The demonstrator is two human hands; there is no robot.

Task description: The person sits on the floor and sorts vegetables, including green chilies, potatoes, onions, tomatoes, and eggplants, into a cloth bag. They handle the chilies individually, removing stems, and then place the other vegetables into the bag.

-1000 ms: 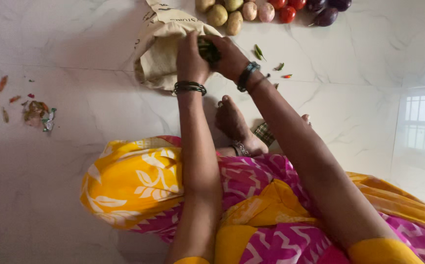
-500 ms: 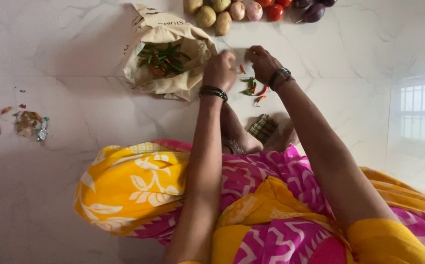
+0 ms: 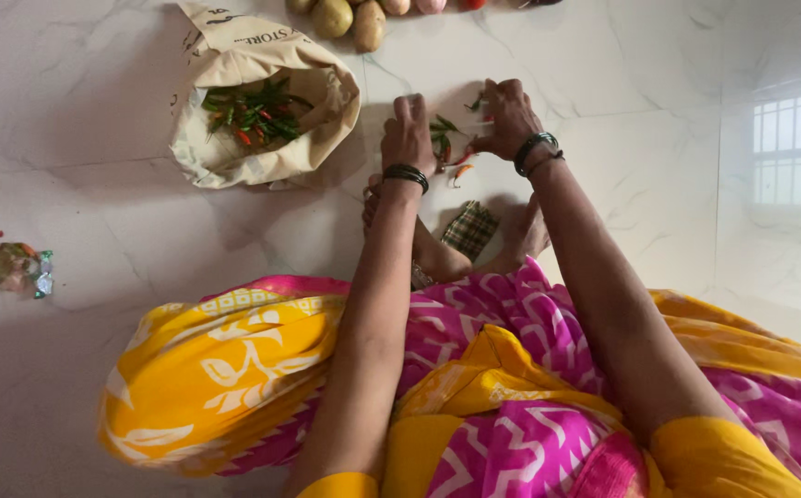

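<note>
Chillies point(image 3: 446, 138), a small uncountable heap, lie between left hand point(image 3: 408, 134) and right hand point(image 3: 508, 115).

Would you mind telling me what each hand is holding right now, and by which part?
Neither hand plainly grips anything: the left hand and right hand rest on the floor either side of the loose chillies.
</note>
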